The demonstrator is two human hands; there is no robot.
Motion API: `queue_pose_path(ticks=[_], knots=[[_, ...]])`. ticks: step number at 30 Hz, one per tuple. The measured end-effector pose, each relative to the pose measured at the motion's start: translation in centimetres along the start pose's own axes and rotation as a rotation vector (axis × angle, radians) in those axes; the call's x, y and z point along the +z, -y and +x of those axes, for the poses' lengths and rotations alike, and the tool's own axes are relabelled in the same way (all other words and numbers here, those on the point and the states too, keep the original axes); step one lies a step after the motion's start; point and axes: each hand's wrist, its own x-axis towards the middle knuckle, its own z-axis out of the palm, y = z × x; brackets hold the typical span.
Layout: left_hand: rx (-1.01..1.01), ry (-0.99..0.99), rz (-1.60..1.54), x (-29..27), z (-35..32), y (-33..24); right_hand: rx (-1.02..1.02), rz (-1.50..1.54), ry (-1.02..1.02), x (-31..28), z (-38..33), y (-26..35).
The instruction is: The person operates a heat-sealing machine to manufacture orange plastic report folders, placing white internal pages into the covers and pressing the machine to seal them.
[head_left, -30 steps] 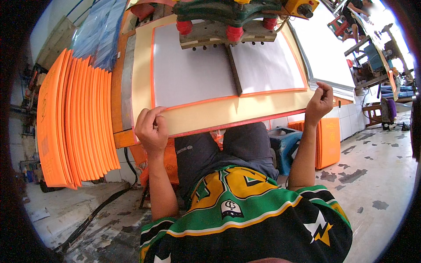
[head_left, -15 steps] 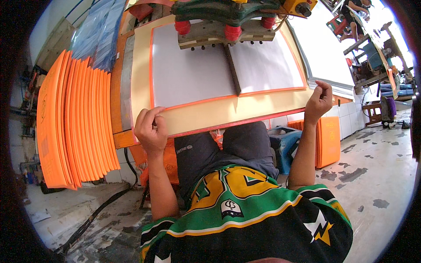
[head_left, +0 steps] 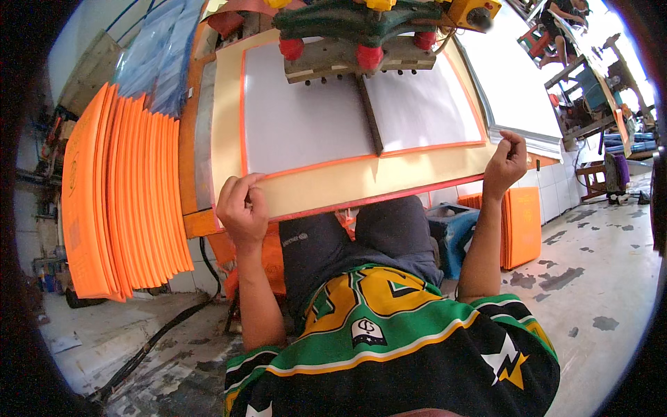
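My left hand is loosely curled at the near left part of a cream board with a red front edge. Its forefinger lies close to the corner of an orange-bordered sheet; nothing shows between finger and thumb. My right hand is curled in a fist by the board's right end, with nothing visible in it. On the board lies an orange cover, seen as a border around two white panels. A dark narrow bar crosses between these panels. Above their far part hangs a green machine head with red knobs.
Orange folders stand in a thick row at left, beside clear blue plastic sleeves. White sheets are stacked at right. Another orange stack and a blue plastic stool stand below. A person sits far right.
The view has shifted very slightly. Both hands keep the same curled pose at the board's ends, and the sheet and machine head look unmoved.
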Motion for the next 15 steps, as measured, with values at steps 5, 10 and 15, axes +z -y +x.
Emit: queue_pose_path(ticks=[5, 10, 15], knots=[[0.005, 0.004, 0.014, 0.11, -0.17, 0.27, 0.004, -0.008, 0.007, -0.06, -0.15, -0.35], [-0.029, 0.017, 0.003, 0.03, -0.31, 0.29, 0.017, -0.001, 0.023, -0.19, 0.0, 0.15], [-0.037, 0.025, 0.012, -0.05, -0.27, 0.15, -0.018, -0.005, 0.018, -0.14, 0.03, 0.14]])
